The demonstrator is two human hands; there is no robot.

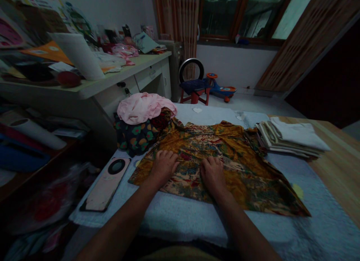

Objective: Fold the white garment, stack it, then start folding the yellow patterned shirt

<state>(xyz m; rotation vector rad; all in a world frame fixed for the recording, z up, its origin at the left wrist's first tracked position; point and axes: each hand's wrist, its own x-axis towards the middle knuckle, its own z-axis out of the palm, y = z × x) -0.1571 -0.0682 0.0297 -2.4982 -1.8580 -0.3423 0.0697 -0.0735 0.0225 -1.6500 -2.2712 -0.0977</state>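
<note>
A patterned garment (pixel 233 167) in mustard, green and red, which looks like a blouse or dress, lies spread out on a pale blue cloth (pixel 185 216). My left hand (pixel 165 165) rests on the left part of the garment, its fingers a little bent and the thumb apart. On the middle of the garment lies my right hand (pixel 213 173), palm down with the fingers slightly curled. Neither hand visibly grips the fabric. Beyond the left hand is a heap with a pink cloth (pixel 143 107) on top of a dark patterned cloth (pixel 136 137).
To the right sits a stack of folded clothes (pixel 295 135), white on top. A phone (pixel 108 184) lies at the cloth's left edge. Farther left stands a cluttered desk (pixel 123 75) with a paper roll (pixel 80 56). Past the far edge are a red stool (pixel 194 96) and a ride-on toy (pixel 222 89).
</note>
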